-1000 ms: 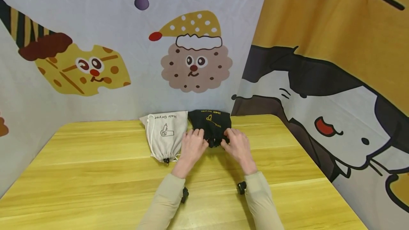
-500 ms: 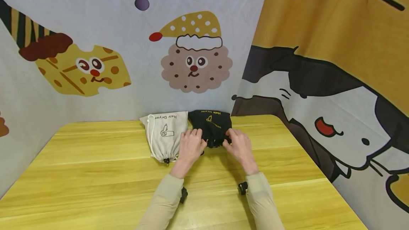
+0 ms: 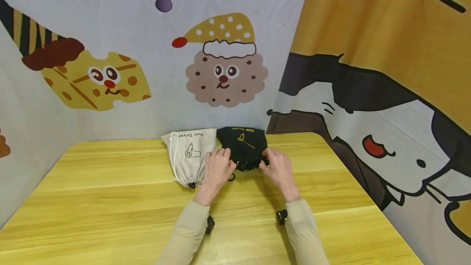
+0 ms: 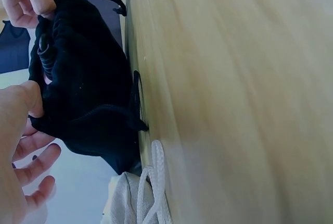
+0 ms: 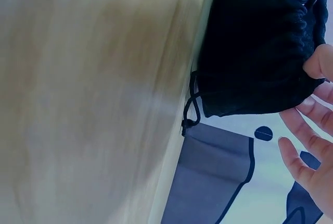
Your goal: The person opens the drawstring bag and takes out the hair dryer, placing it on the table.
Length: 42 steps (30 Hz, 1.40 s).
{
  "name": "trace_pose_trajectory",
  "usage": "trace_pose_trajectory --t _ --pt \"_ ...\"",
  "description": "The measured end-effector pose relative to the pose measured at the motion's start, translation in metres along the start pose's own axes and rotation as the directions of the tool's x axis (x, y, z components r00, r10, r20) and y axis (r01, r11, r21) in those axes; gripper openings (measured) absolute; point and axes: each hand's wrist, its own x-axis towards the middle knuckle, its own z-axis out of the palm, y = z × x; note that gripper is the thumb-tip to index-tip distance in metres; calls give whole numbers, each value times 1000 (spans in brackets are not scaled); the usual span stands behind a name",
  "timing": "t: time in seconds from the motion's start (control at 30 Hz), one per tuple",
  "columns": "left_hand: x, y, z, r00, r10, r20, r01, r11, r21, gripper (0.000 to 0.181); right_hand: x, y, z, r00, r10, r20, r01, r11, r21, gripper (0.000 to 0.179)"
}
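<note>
A black drawstring bag [image 3: 243,144] with yellow "Hair Dryer" print lies at the table's back edge, its gathered mouth toward me. My left hand [image 3: 218,167] pinches the left side of that mouth between thumb and fingers. At the opposite side, my right hand [image 3: 279,169] pinches the rim. Between the hands the mouth is partly spread, and the left wrist view shows a dark ribbed piece [image 4: 46,60] inside it. Drawcord loops [image 5: 192,107] hang from the bag's sides. Most of the contents are hidden by the cloth.
Just left of the black bag lies a light grey drawstring bag [image 3: 191,158], also printed "Hair Dryer", with a white cord. Both are on the wood-grain table [image 3: 128,207]. A cartoon-printed curtain [image 3: 121,11] stands right behind the table's back edge.
Both hands have drawn slightly apart, the left to the left and the right to the right, widening the black bag's mouth. A black cord loop now shows beside the left hand.
</note>
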Motion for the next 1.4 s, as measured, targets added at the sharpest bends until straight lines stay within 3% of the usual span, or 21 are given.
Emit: trace_pose_trajectory --t 0.3,0.83,1.17,1.4 --pt "0 -3 0 1000 0 -22 -1 1000 -10 11 -2 5 2 1000 12 -16 -12 1000 6 18" --pt "1 -7 -1 999 -34 -2 33 999 -17 11 -5 12 0 999 25 -30 -25 999 -21 14" --pt "2 -3 -1 991 -87 103 88 996 -5 16 -4 8 1 999 46 -7 -46 999 -2 14" --pt "2 0 0 971 -125 204 118 992 45 15 -3 6 5 999 47 19 -47 999 -14 18"
